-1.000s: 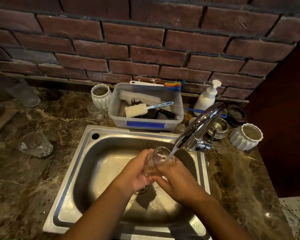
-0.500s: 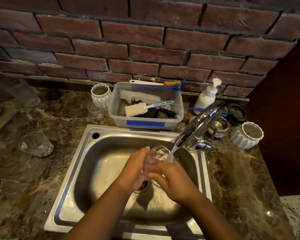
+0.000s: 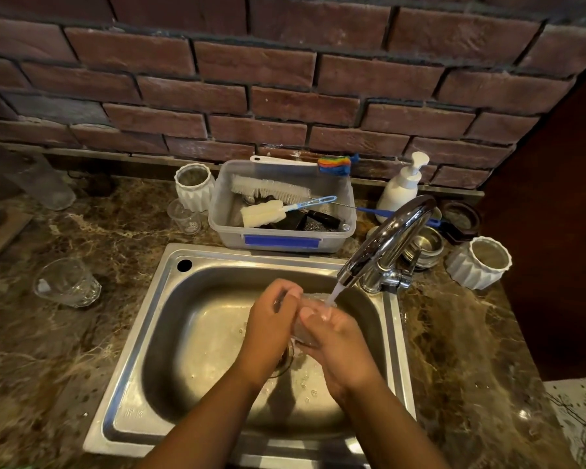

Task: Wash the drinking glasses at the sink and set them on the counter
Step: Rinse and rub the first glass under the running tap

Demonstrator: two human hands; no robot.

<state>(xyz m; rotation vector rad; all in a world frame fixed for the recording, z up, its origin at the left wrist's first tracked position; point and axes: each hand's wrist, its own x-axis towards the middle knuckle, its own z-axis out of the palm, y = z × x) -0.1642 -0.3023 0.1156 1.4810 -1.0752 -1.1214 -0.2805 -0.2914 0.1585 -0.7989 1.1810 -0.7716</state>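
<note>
Over the steel sink [image 3: 156, 299], both hands hold a clear drinking glass [image 3: 305, 324] under the running tap [image 3: 386, 242]. My left hand [image 3: 271, 319] curls round its left side and my right hand [image 3: 335, 340] grips it from the right, so most of the glass is hidden. Water from the spout hits the glass and my right fingers. Another clear glass [image 3: 66, 282] stands on the marble counter left of the sink. A small glass [image 3: 185, 216] sits behind the sink's left corner, and a tall frosted glass [image 3: 44, 184] stands at the far left.
A plastic tub [image 3: 281, 238] with brushes sits behind the sink against the brick wall. White ribbed cups [image 3: 195, 186] [image 3: 479, 262] stand on either side. A soap pump bottle [image 3: 401, 187] and stacked steel bowls [image 3: 423, 247] are behind the tap. A dark cabinet side rises at right.
The glass has tipped from upright with its mouth showing to lying more sideways between my hands, which have closed further over it. Water keeps running.
</note>
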